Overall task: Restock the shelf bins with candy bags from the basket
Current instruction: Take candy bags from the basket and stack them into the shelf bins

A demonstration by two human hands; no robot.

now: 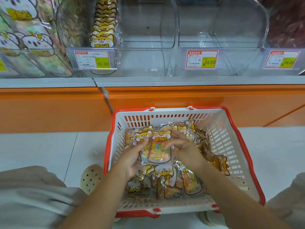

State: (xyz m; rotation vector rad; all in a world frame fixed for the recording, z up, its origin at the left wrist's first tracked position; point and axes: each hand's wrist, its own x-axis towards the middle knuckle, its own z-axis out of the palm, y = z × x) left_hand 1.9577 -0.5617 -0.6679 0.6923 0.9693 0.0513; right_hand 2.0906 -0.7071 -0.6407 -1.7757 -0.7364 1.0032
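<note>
We look down into a white and red basket (231, 142) on the floor below a shelf. Our left hand (132, 160) grips two candy bags (159, 150) from underneath, just above the basket's contents, thumb on the front. Our right hand (184, 146) holds their right edge with bent fingers. More bags (186, 180) lie loose in the basket. Above, a clear bin (102, 23) holds a row of matching bags.

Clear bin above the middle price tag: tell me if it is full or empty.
Empty. The clear bin above the middle price tag shows only bare see-through walls and floor; no bags inside.
</note>
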